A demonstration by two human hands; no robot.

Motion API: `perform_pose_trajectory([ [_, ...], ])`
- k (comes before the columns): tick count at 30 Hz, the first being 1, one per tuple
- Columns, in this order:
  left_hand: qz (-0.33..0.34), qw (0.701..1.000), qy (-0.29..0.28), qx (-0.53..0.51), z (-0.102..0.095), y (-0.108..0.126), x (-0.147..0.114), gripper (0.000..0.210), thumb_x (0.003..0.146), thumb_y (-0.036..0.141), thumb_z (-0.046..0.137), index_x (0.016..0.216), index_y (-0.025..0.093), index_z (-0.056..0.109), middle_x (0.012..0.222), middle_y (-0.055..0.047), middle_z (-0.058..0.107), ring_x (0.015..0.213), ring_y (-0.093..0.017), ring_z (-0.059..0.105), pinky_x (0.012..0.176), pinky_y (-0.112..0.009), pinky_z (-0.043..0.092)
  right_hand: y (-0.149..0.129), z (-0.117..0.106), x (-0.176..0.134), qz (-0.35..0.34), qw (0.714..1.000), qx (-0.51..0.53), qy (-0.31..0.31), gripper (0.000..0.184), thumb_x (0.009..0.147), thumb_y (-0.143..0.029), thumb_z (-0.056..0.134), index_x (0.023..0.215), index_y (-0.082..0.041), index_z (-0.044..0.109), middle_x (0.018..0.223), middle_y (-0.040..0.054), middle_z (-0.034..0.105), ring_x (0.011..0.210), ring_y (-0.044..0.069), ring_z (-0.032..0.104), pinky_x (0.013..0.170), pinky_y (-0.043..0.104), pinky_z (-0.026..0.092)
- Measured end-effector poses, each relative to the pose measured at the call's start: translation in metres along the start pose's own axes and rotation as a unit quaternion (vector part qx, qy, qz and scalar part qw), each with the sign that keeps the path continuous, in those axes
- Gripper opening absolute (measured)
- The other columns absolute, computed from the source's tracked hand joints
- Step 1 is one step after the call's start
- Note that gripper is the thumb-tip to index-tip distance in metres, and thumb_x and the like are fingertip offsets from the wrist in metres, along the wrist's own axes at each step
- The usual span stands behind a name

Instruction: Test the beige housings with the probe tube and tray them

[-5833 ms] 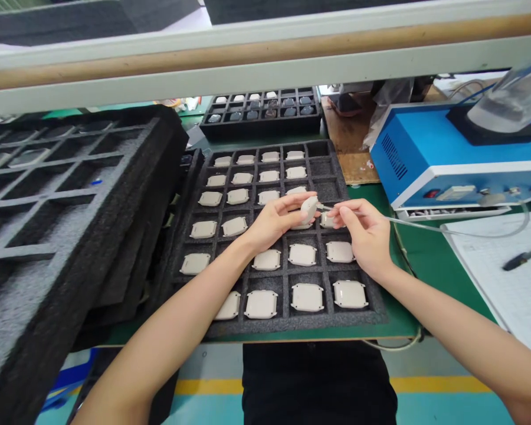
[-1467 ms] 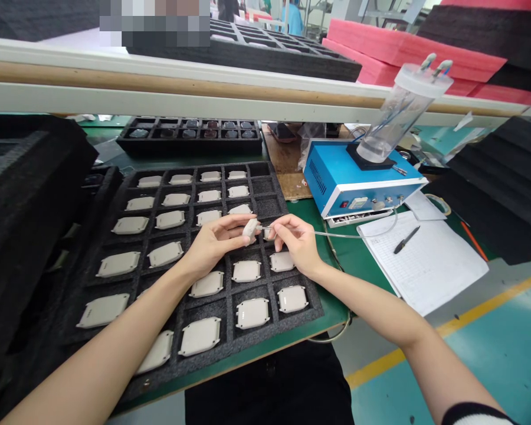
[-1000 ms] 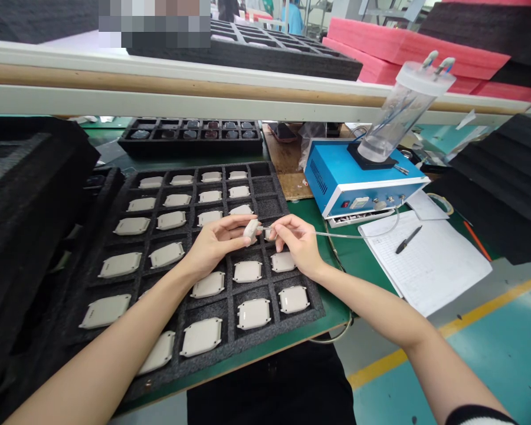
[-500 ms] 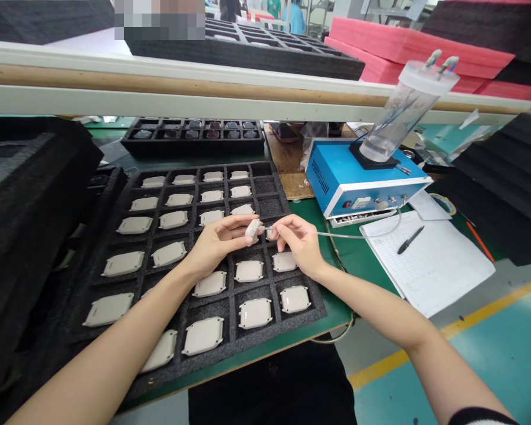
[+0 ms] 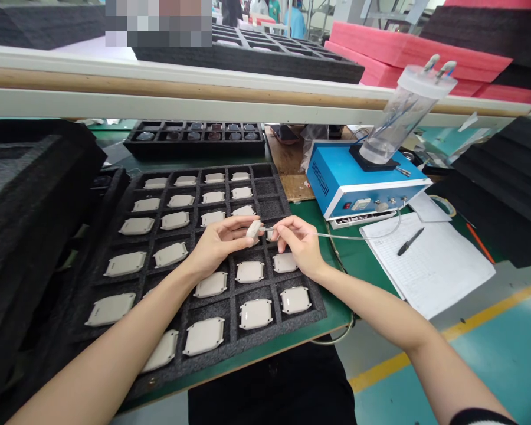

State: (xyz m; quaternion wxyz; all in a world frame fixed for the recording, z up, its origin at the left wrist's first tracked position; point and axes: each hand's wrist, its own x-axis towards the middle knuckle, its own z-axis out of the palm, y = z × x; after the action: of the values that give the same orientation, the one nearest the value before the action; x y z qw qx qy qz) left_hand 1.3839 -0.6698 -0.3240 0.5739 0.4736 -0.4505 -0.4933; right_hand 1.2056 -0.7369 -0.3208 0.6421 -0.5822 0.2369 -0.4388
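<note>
The left hand (image 5: 219, 242) is clamped on a pale case (image 5: 253, 233), thumb below and fingers above, tilted on edge over the foam tray (image 5: 271, 208). The right hand (image 5: 301, 243) pinches a thin nozzle (image 5: 268, 229) between thumb and fingertips; its tip points at the case, though whether the two touch cannot be told. A clear tube (image 5: 349, 237) runs from the right hand to the front of a blue machine (image 5: 358, 171), which carries a leaning clear cylinder (image 5: 392, 121).

The tray lies on the green counter (image 5: 305, 212), most of its visible compartments holding similar pale cases. The left forearm covers part of its near side, and the right hand overlaps a case below it. Black foam trays (image 5: 39, 195) are piled along the left. Behind, a smaller black tray (image 5: 194, 146) holds dark round pieces, its far part hidden by the shelf beam (image 5: 248, 109) crossing above. Pink foam slabs (image 5: 402, 47) rise beyond the beam.

Right of the machine are a paper sheet (image 5: 433, 260) with a black pen (image 5: 410, 241) on it, an orange stick (image 5: 480, 243) and dark foam (image 5: 508, 189). The sheet bears a ruled grid; its entries are too small to read, as are the tiny marks on the cases.
</note>
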Motion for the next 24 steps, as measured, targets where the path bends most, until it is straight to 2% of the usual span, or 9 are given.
perform_pose_trajectory([
  [8,-0.004,1.0,-0.001,0.0,0.002,0.002,0.0,0.043,0.064,0.025,0.084,0.106,0.023,0.073,0.108,-0.007,0.073,0.098,-0.024,0.069,0.095,-0.039,0.053,0.0,0.0,0.001,0.005,1.0,-0.003,0.005,0.024,0.076,-0.04,0.068,0.073,-0.017,0.06,0.063,-0.0014,0.063,0.043,0.007,0.05,0.045,0.022,0.041],
  [12,-0.008,1.0,0.005,-0.013,0.003,0.003,0.0,0.043,0.063,0.025,0.084,0.105,0.022,0.072,0.107,-0.007,0.073,0.097,-0.023,0.069,0.091,-0.036,0.054,0.001,0.0,-0.001,-0.005,1.0,-0.007,0.005,0.024,0.077,-0.04,0.067,0.074,-0.017,0.06,0.062,-0.0015,0.063,0.043,0.007,0.05,0.044,0.022,0.041],
  [15,-0.035,0.998,0.013,-0.057,0.004,0.003,-0.001,0.044,0.067,0.032,0.082,0.107,0.02,0.069,0.105,-0.006,0.073,0.09,-0.02,0.07,0.084,-0.033,0.056,0.003,-0.001,-0.002,-0.057,0.996,0.001,0.067,0.022,0.081,-0.04,0.064,0.079,-0.018,0.06,0.064,-0.0021,0.061,0.043,0.007,0.05,0.044,0.022,0.041],
  [17,-0.05,0.996,0.048,-0.063,0.006,0.003,0.0,0.043,0.071,0.043,0.078,0.103,0.016,0.066,0.098,-0.008,0.073,0.078,-0.017,0.069,0.073,-0.03,0.056,0.005,-0.001,-0.002,-0.084,0.989,0.023,0.117,0.021,0.083,-0.039,0.062,0.082,-0.018,0.06,0.068,-0.0026,0.06,0.043,0.006,0.051,0.043,0.021,0.041],
  [20,-0.039,0.993,0.113,-0.005,0.008,0.003,0.002,0.048,0.073,0.058,0.068,0.09,0.013,0.06,0.088,-0.011,0.072,0.063,-0.014,0.063,0.058,-0.026,0.051,0.008,-0.001,-0.001,-0.086,0.984,0.051,0.148,0.022,0.085,-0.04,0.061,0.082,-0.018,0.058,0.071,-0.0032,0.058,0.042,0.005,0.05,0.04,0.02,0.039],
  [24,-0.031,0.986,0.13,0.104,0.013,0.004,0.022,0.045,0.078,0.058,0.06,0.09,0.015,0.056,0.081,-0.006,0.067,0.064,-0.013,0.063,0.06,-0.026,0.051,0.009,-0.001,0.0,-0.078,0.986,0.055,0.14,0.025,0.085,-0.042,0.06,0.081,-0.018,0.057,0.07,-0.0033,0.056,0.041,0.005,0.049,0.039,0.019,0.037],
])
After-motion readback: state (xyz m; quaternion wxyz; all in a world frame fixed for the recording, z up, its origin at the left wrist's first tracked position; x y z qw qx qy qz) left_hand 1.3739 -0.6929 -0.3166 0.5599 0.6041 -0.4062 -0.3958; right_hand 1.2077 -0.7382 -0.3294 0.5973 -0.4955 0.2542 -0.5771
